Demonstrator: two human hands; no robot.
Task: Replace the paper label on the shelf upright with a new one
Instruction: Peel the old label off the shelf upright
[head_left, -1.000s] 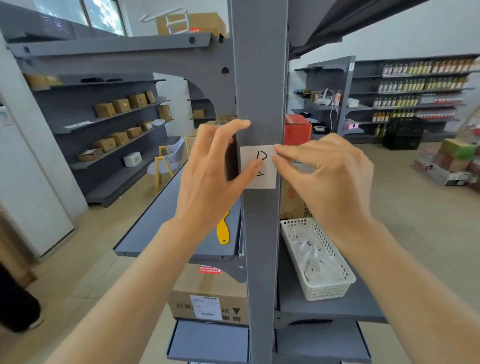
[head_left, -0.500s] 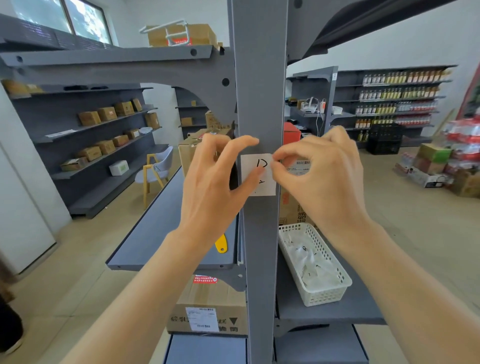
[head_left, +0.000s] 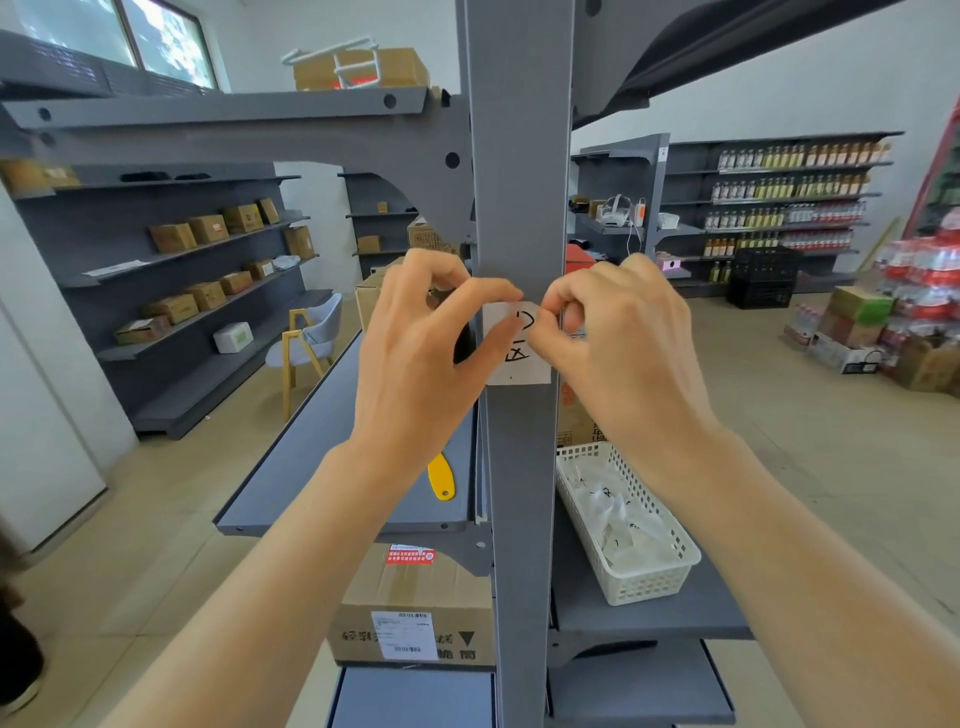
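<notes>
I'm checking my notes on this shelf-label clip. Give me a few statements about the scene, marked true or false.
1. Both hands are at the paper label on the grey upright. True.
2. The white basket sits on the shelf left of the upright. False: it is on the right-side shelf.
3. A yellow tool lies on the shelf below the left hand. True.
4. The label is blank. False: it carries black handwritten marks.
5. The right hand pinches at the label's upper right edge. True.
</notes>
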